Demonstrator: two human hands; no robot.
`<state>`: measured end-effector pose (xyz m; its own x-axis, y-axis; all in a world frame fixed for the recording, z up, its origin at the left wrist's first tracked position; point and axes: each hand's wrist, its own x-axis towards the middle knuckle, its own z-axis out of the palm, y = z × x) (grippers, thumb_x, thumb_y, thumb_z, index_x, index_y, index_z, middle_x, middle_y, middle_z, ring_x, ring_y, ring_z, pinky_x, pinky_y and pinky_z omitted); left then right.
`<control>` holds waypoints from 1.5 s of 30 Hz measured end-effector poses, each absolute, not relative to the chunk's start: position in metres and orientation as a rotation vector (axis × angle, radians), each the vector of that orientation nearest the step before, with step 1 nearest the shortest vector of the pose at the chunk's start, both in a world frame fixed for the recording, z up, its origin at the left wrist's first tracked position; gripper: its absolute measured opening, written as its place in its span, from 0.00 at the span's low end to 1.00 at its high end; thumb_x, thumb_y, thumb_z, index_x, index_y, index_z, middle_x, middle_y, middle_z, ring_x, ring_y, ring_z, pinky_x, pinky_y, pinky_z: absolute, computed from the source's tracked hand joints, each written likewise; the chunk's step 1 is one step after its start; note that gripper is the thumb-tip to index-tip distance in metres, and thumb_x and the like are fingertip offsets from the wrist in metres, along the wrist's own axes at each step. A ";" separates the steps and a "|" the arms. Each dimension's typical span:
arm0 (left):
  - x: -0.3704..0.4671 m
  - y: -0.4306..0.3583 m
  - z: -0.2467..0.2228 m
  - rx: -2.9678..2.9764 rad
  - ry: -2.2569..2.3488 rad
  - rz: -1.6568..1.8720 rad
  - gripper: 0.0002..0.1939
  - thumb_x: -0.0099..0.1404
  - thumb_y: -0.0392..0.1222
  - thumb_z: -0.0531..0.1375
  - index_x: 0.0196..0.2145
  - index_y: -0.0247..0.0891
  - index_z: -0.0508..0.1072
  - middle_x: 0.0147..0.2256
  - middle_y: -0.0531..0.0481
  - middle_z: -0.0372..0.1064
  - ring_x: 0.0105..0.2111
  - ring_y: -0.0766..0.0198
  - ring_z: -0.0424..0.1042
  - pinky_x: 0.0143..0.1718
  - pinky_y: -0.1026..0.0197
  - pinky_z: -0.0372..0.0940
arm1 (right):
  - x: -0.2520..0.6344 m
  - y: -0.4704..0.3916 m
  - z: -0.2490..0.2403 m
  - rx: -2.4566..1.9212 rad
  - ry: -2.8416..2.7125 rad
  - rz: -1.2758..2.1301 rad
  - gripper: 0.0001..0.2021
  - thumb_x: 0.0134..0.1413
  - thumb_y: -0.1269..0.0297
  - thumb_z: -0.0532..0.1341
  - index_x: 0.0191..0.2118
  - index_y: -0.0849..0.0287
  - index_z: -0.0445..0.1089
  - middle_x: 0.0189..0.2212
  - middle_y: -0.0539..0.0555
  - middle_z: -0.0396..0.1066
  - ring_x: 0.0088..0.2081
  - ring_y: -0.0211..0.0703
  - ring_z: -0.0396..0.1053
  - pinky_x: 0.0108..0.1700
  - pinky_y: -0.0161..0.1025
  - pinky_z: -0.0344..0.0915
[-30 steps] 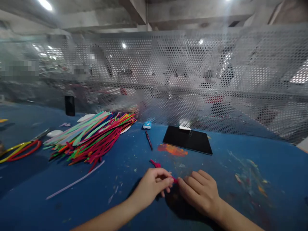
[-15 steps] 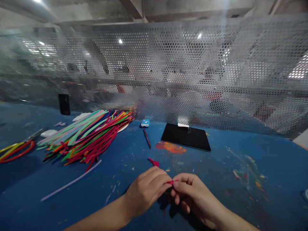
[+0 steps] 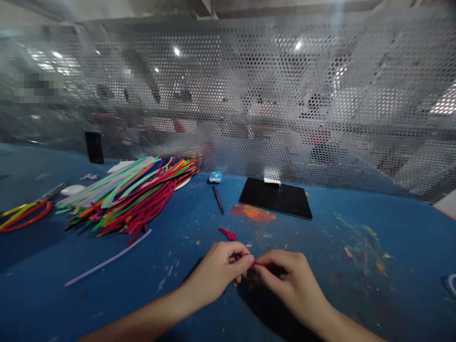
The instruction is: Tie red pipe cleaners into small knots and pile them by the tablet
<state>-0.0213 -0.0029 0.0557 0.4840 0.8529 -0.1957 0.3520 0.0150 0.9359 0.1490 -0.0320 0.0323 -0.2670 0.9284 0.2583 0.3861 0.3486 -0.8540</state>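
Note:
Between my fingertips is a short stretch of red pipe cleaner [image 3: 257,264], mostly hidden by the fingers. My left hand [image 3: 225,266] pinches one part of it, thumb against forefinger. Close beside, my right hand [image 3: 290,275] is closed on the other part, its thumb and forefinger pinching. Just beyond my left hand, a small twisted red piece with a looped end [image 3: 230,234] lies on the blue table [image 3: 199,304]. A large heap of pipe cleaners in many colours [image 3: 131,194] sits to the left, with a single lilac pipe cleaner [image 3: 109,261] in front of it.
Scissors with red and yellow handles [image 3: 30,211] lie at the far left. A black tablet [image 3: 276,198], a dark pen [image 3: 218,199] and a small blue packet [image 3: 215,177] are farther back. A phone [image 3: 94,147] leans against the perforated metal screen [image 3: 228,104] along the back edge.
Both hands have turned and shifted slightly upward in view, still pinching the red pipe cleaner. My left thumb now shows on top. The view has tilted down a little.

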 end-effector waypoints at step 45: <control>-0.113 0.064 0.031 2.505 1.876 0.456 0.12 0.65 0.40 0.48 0.38 0.41 0.71 0.36 0.49 0.67 0.38 0.61 0.67 0.35 0.64 0.60 | 0.136 -0.011 0.002 -1.289 -1.690 1.276 0.15 0.49 0.52 0.56 0.25 0.60 0.66 0.18 0.47 0.63 0.18 0.33 0.59 0.19 0.30 0.52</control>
